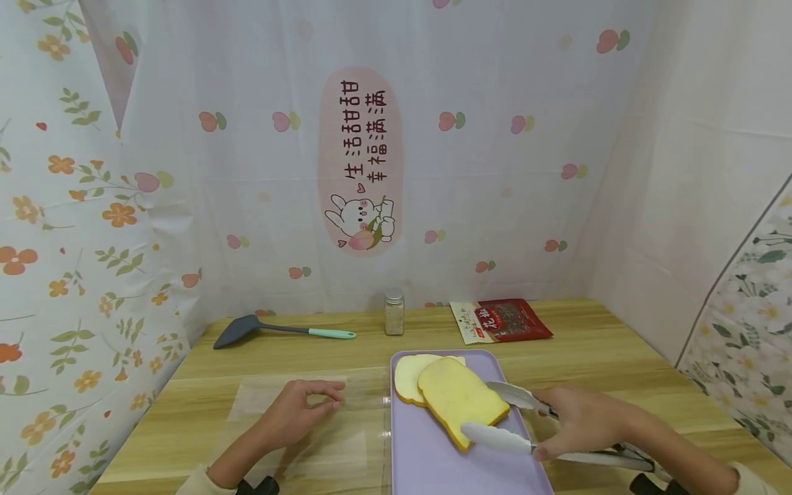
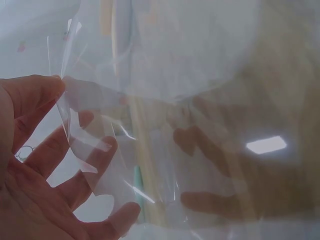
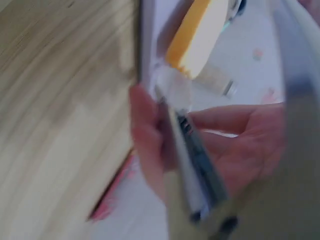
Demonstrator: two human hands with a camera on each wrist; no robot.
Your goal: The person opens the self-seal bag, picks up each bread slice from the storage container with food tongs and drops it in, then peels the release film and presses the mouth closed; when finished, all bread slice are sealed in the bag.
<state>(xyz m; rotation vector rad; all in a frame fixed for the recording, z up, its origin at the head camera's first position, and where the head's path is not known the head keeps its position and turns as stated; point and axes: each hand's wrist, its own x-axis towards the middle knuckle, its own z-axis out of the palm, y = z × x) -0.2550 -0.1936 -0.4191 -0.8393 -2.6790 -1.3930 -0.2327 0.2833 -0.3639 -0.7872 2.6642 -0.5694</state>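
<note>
Left hand (image 1: 303,414) pinches clear film (image 2: 160,112) by its edge, other fingers loose, likely to steady it; right hand (image 1: 584,421) curls round tongs (image 1: 504,440), tips parted astride the upper bread slice (image 1: 458,399) on lilac tray (image 1: 433,471), presumably sparing it finger contact.

Head view: is facing forward and down from above the fingers (image 1: 328,386). Wrist views: are looking closely past them. Head, right-wrist views: are sharing tongs (image 1: 588,458), plus bread (image 1: 460,399) beyond the fingers.

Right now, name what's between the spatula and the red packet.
A small capped jar stands between the spatula and red packet; the head view shows it.
</note>
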